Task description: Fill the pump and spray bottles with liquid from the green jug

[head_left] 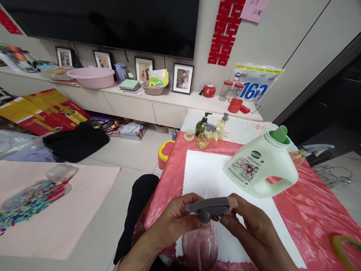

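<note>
“While the mat [203, 169] is lying beneath the jug [262, 165], where is the bottle [200, 244] being held?”

“Over the mat's near edge. It's looking light and smooth, perhaps slippery, so the neck [205, 226] is probably offering the surest grip.”

“And the fingers?”

“The left hand [175, 222] is pinching the sprayer [208, 205] near that neck; the right hand [251, 226] is pinching around the nozzle [233, 202], some fingertips hiding. That plastic is seeming stiff, not fragile.”
</note>
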A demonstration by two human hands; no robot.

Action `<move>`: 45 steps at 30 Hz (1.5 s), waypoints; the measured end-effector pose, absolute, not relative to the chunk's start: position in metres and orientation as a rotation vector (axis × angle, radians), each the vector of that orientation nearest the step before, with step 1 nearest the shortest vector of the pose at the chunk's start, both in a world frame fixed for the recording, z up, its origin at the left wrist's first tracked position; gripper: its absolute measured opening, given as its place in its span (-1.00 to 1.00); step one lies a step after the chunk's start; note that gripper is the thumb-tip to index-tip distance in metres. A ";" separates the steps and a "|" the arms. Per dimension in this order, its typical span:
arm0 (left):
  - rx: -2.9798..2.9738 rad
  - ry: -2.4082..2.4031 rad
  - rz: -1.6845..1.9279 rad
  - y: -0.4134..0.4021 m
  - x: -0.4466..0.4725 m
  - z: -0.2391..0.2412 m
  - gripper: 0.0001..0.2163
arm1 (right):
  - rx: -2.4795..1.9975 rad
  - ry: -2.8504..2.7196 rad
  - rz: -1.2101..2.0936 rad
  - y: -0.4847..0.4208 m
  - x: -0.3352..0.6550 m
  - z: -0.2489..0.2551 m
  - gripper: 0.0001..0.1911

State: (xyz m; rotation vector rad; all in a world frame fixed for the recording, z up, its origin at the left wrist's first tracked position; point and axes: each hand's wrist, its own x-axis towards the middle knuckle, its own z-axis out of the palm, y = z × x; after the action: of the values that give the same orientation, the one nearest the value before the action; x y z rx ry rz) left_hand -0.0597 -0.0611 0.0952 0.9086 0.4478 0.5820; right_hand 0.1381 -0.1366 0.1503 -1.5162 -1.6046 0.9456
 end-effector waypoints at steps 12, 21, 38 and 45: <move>1.715 1.017 0.925 -0.038 -0.054 -0.014 -0.65 | -1.579 -1.122 0.246 -0.056 0.156 0.156 -0.56; 2.077 1.043 0.909 -0.046 -0.047 -0.040 -0.61 | -1.448 -0.938 0.078 -0.014 0.160 0.140 -0.54; 2.084 1.040 0.967 -0.047 -0.047 -0.043 -0.64 | -1.506 -0.894 -0.079 0.050 0.180 0.103 -0.44; 2.054 1.034 1.005 -0.047 -0.045 -0.045 -0.67 | -1.534 -0.780 -0.003 0.071 0.184 0.065 -0.29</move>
State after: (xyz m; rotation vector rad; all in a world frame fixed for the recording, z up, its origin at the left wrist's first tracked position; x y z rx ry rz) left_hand -0.0449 -0.0474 -0.0449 2.0535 1.0338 1.0054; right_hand 0.1840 0.0711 0.0651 -1.5343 -0.7799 -0.0027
